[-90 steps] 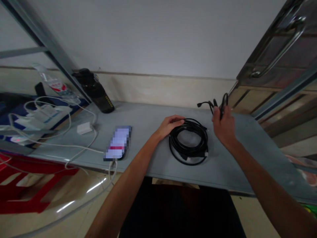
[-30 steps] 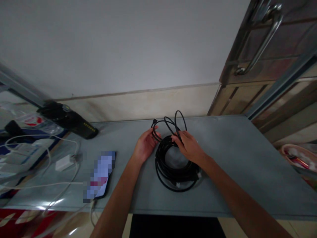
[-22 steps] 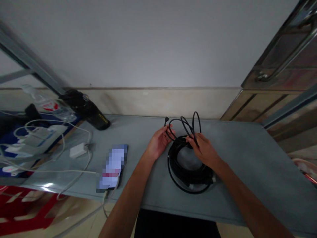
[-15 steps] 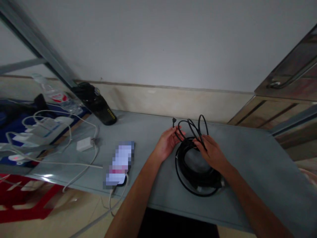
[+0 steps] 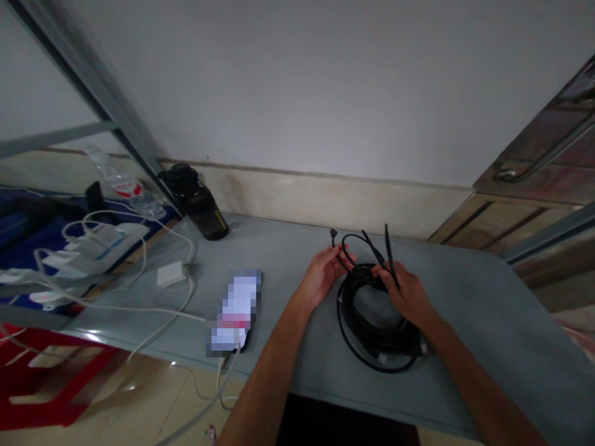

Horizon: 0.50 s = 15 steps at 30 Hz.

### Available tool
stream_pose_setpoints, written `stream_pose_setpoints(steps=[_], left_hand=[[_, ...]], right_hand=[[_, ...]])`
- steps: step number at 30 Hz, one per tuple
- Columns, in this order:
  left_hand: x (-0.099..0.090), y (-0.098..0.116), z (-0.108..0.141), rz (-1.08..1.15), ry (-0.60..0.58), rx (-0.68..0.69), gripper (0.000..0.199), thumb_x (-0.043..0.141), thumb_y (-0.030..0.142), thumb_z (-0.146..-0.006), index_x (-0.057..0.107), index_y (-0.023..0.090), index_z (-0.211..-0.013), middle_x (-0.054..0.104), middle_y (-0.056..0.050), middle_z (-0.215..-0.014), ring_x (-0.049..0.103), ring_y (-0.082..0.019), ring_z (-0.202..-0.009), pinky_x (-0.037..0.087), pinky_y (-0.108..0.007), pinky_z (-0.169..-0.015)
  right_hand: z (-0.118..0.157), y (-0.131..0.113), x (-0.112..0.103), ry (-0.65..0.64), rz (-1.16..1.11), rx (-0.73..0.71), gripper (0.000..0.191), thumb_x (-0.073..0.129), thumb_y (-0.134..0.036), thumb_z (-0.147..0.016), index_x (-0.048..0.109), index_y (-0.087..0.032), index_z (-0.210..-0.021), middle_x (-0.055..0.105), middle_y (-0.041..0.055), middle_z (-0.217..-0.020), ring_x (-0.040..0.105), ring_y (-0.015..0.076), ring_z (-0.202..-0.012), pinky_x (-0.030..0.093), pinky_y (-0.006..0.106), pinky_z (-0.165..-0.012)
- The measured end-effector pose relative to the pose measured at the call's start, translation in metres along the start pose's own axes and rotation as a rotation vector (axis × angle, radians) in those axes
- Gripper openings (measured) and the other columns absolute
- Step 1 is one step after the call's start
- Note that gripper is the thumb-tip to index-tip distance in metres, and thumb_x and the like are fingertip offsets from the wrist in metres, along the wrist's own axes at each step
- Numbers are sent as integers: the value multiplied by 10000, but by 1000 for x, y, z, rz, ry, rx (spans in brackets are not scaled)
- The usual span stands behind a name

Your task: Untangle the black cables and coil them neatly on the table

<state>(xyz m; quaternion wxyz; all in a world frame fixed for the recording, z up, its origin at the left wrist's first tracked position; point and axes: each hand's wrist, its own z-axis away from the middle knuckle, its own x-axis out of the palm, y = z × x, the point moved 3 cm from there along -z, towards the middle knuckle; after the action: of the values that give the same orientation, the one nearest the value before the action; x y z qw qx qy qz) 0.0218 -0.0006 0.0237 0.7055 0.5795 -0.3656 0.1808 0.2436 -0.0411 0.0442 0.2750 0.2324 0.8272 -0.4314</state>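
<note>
A thick coil of black cable [image 5: 367, 325] lies on the grey tabletop in front of me. My left hand [image 5: 323, 272] is closed on the cable near its plug end, at the coil's far left side. The small black plug [image 5: 333, 233] sticks up above my left fingers. On the far right side of the coil, my right hand [image 5: 406, 288] grips looped strands of the same cable. These loops [image 5: 388, 244] rise past the fingers, and a thinner strand arcs between the two hands. My right palm's inner side is hidden.
A phone [image 5: 235, 310] with a pixelated screen lies left of my arm, a white cord attached. Further left are a white adapter [image 5: 171, 274], a power strip [image 5: 100, 244], a black bottle [image 5: 199, 204] and a clear bottle [image 5: 127, 186]. A red stool [image 5: 56, 402] stands below.
The loops in my right hand are drawn closer together and look narrower. Both hands keep their hold on the cable. The whole view has shifted slightly.
</note>
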Motion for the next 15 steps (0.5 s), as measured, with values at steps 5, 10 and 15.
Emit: stream_pose_setpoints(steps=[5,10,15], left_hand=[[-3,4,-3,15,35,11,352,911,384,-908,819,126,-1129,870,-107,-966,807,-192,-806,626,-301,-810],[-4,13,-5,47,64,25,205,794,273,-1005,797,122,-1143,862,-94,-934,826,-201,-838,647,-307,-816],[-10,20,-3,117,146,13,165,658,200,-1075,782,125,-1153,856,-83,-919,829,-205,-815,660,-327,-785]], right_hand=[[1,6,1,68,-79,50,500,438,-614,-1178,756,-246,-1064,834,89,-1076,797,263,-1019,624,404,-963],[1,13,-7,282,-118,139,567,372,-653,-1180,738,-232,-1081,820,91,-1028,778,260,-995,592,414,-944],[-3,13,-31,483,-230,269,602,356,-750,-1151,625,-238,-984,580,-38,-654,571,173,-565,459,313,-565]])
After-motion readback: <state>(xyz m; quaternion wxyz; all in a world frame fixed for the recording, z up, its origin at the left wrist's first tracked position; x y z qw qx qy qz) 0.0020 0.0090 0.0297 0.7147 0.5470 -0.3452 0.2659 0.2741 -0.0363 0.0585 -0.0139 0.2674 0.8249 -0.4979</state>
